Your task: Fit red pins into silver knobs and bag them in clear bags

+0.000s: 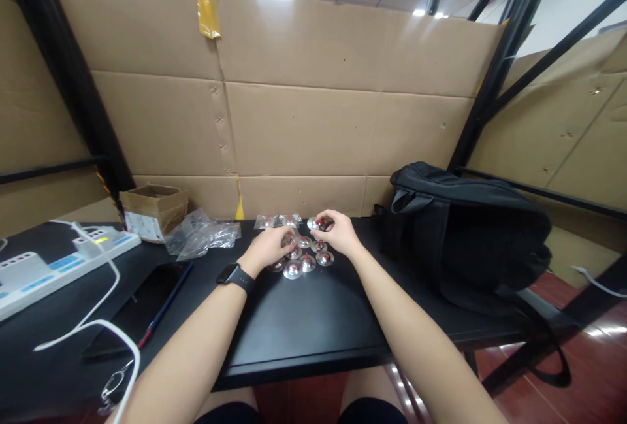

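A cluster of small silver finger cymbals (292, 270), domed in the middle with red bits at the centre, lies on the black table (313, 319). My left hand (272, 245), with a dark watch on its wrist, curls its fingers round a cymbal (292, 240) at the left of the cluster; its fingers partly hide that piece. At the back right of the cluster, my right hand (337, 231) pinches another cymbal (314, 223) between thumb and fingers. Two cymbals in clear wrapping (290, 220) lie behind, near the cardboard wall.
To the left are an open cardboard box (155, 207), crumpled clear plastic bags (208, 234), a phone-like black slab (142, 303), a blue pen (166, 303), a white power strip (63, 267) and a white cable (105, 323). A black backpack (465, 234) stands on the right.
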The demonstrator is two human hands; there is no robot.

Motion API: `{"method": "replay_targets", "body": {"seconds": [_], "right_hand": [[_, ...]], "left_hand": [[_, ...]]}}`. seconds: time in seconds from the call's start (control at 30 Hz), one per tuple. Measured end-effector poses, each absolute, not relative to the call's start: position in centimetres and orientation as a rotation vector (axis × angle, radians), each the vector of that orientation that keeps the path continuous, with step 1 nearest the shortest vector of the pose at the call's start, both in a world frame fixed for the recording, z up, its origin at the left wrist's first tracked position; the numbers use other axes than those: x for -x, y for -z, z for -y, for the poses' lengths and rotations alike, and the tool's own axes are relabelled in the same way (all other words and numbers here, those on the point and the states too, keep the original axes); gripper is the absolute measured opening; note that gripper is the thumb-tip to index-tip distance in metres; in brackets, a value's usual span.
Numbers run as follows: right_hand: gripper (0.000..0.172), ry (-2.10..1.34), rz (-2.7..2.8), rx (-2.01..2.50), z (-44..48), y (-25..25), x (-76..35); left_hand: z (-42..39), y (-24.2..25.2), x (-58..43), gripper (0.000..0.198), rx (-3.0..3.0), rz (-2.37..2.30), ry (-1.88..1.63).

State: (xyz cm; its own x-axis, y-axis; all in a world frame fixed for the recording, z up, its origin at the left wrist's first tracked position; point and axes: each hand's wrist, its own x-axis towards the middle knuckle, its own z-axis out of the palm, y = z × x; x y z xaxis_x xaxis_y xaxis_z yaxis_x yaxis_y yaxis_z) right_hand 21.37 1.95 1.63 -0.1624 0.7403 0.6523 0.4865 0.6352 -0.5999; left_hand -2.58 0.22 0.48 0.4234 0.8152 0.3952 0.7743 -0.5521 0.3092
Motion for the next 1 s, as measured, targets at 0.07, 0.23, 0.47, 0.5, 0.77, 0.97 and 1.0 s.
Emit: {"method": "replay_targets", "body": {"seconds": [0.07,0.23,0.47,0.5,0.77,0.97,1.0], "right_hand": [[0.026,-0.282,1.845,0.967,-1.8,-1.6,-21.2],[0.024,-0.274,1.838,0.978,-1.8,-1.7,-21.3],[0.025,-0.253,1.820,1.019,-1.8,-2.0,-21.7],[0.025,-0.254,1.817,1.024,-1.7,-2.1,-21.7],[0.025,-0.294,1.764,1.027,-1.8,-2.5,-22.3],[0.024,-0.320,1.744,1.026,-1.9,-2.7,-22.6],[0.024,-0.321,1.742,1.030,-1.8,-2.7,-22.6]], "left_hand": [[-0.4,-0.1,2.5,0.028,-2.553,-1.498,-0.770],[-0.9,0.4,2.4,0.029,-2.524,-1.589,-0.717],[-1.3,0.2,2.2,0.024,-2.532,-1.728,-0.617],[-1.3,0.1,2.2,0.022,-2.536,-1.727,-0.580],[-0.9,-0.6,3.2,0.026,-2.650,-1.625,-0.492],[-0.5,-0.7,2.6,0.011,-2.681,-1.700,-0.593],[-0.5,-0.7,2.5,0.010,-2.675,-1.696,-0.623]]}}
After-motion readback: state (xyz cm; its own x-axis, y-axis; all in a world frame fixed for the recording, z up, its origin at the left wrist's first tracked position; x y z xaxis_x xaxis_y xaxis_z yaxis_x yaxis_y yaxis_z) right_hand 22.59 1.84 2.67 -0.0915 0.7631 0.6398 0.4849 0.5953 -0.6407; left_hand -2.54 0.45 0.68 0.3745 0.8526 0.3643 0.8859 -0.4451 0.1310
